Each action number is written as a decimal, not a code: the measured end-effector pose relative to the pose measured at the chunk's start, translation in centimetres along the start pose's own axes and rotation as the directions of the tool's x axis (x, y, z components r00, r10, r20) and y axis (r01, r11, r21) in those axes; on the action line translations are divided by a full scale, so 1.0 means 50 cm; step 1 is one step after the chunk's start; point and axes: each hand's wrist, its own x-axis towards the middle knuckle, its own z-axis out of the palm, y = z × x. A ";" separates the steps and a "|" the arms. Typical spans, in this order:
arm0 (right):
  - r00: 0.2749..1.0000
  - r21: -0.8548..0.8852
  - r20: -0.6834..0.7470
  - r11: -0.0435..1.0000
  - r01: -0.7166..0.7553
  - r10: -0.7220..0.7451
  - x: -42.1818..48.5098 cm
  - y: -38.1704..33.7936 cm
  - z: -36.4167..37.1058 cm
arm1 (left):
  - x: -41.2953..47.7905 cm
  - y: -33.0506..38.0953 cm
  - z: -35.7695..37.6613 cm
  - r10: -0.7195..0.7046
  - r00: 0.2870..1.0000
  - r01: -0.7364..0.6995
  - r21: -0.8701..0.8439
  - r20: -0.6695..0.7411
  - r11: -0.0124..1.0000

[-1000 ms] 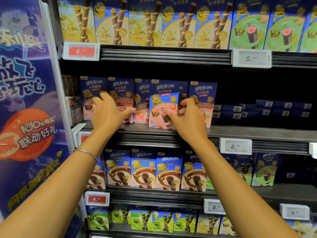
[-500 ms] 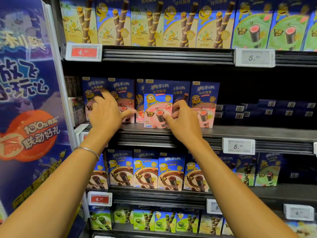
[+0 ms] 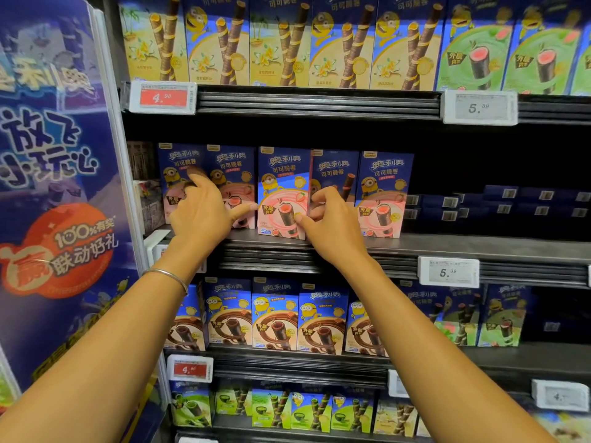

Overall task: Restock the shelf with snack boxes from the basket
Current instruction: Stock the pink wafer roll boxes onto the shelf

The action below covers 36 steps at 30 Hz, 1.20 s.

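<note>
Middle shelf (image 3: 447, 247): flat dark metal deck, ribbed front rail. A row of boxes (image 3: 383, 193) stands on it: upright glossy cardboard, blue tops, pink lower fronts. The snack box (image 3: 281, 183), third from left, stands at the deck's front.

Right hand (image 3: 332, 225) pinches it, thumb on the face, fingers curled round its right edge. Left hand (image 3: 201, 215) is spread, fingertips touching the leftmost box (image 3: 174, 161). Thin metal bangle (image 3: 169, 276) on the left wrist.

The pink-and-blue glossy cardboard snack box (image 3: 281, 193) pinched by the right hand (image 3: 334, 227) looks smooth and faintly shiny. Just under the grip, the dark grey metal shelf (image 3: 463, 247) is matt, its front edge ribbed. Down-left of the grip, a thin silver metal bangle (image 3: 169, 276) gleams.
</note>
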 end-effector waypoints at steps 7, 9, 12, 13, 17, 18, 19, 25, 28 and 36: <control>0.998 0.040 0.015 0.998 -0.054 0.054 0.008 0.002 0.002 | 0.006 0.000 0.001 0.006 1.000 -0.006 0.020 0.007 1.000; 0.998 0.044 0.020 0.997 -0.058 0.057 0.008 0.004 0.002 | 0.005 -0.006 0.003 -0.019 1.000 0.019 -0.025 0.006 0.999; 0.998 0.055 0.019 0.997 -0.056 0.055 0.009 0.005 0.005 | -0.012 -0.016 0.002 -0.052 0.997 0.033 -0.321 -0.053 0.946; 0.999 0.059 0.021 0.997 -0.052 0.050 0.009 0.002 0.009 | -0.024 -0.015 -0.002 -0.035 0.996 -0.003 -0.445 -0.077 0.895; 0.999 0.078 0.036 0.997 -0.017 0.014 0.010 -0.027 0.043 | -0.071 0.009 -0.012 0.127 0.992 -0.089 -0.588 0.022 0.804; 0.999 0.088 0.047 0.996 -0.013 0.009 0.009 -0.036 0.052 | -0.078 0.013 -0.014 0.131 0.991 -0.090 -0.545 0.036 0.833; 0.998 0.103 0.060 0.995 -0.009 0.003 0.008 -0.044 0.062 | -0.082 0.015 -0.015 0.108 0.994 -0.083 -0.502 0.020 0.861; 0.983 0.177 0.146 0.981 0.086 -0.112 0.005 -0.086 0.111 | -0.071 0.002 -0.039 -0.063 0.995 0.032 -0.363 -0.073 0.931; 0.971 0.214 0.207 0.974 0.073 -0.118 0.005 -0.090 0.122 | -0.056 -0.021 -0.056 -0.133 0.983 0.086 -0.323 -0.126 0.942; 0.980 0.192 0.182 0.980 0.049 -0.085 0.010 -0.075 0.125 | -0.047 -0.028 -0.036 -0.183 0.959 0.134 -0.227 -0.214 0.965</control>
